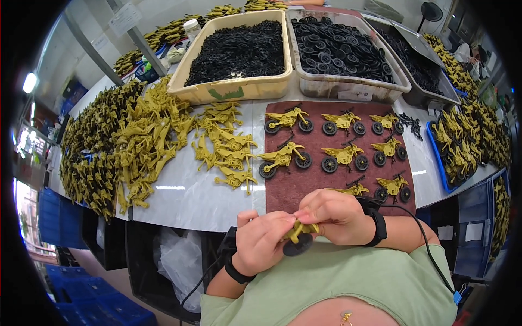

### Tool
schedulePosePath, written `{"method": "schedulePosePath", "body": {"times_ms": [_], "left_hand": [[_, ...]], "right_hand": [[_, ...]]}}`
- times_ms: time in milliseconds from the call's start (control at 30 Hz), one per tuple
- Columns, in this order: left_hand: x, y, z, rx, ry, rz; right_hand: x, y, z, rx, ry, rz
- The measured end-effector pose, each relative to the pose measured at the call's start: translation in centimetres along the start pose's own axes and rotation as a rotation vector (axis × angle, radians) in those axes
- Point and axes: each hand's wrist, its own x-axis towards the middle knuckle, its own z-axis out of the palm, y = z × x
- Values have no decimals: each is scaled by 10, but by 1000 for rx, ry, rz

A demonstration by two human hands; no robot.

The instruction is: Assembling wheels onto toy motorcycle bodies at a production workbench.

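Note:
Close to my body, just off the table's front edge, both hands hold one yellow toy motorcycle point(300, 231) with a black wheel point(297, 246) hanging at its lower end. My left hand point(260, 239) is closed round its left side. From the other side my right hand point(338, 217) pinches its top, the fingertips of both hands meeting there. Fingers cover most of the toy. Beyond them, on a dark red mat point(312, 181), several yellow toy motorcycles point(343, 156) with black wheels lie in rows; my right hand partly hides the nearest row.
Loose yellow motorcycle bodies point(232, 155) and a large heap of them point(152, 138) lie left of the mat. Behind stand a cream bin point(228, 93) of small black parts and a bin of black wheels point(340, 51). A blue tray point(439, 163) of yellow toys sits right.

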Motion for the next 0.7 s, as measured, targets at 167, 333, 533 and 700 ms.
{"method": "schedulePosePath", "body": {"times_ms": [167, 333, 533, 700], "left_hand": [[-6, -5, 12, -460, 115, -292], [-15, -6, 18, -940, 156, -606], [-12, -8, 19, -778, 104, -507], [-17, -13, 20, -671, 103, -483]], "right_hand": [[11, -13, 3, -60, 35, 153], [8, -12, 3, -156, 54, 105], [4, -8, 10, -162, 116, 84], [4, -7, 13, -196, 109, 137]]}}
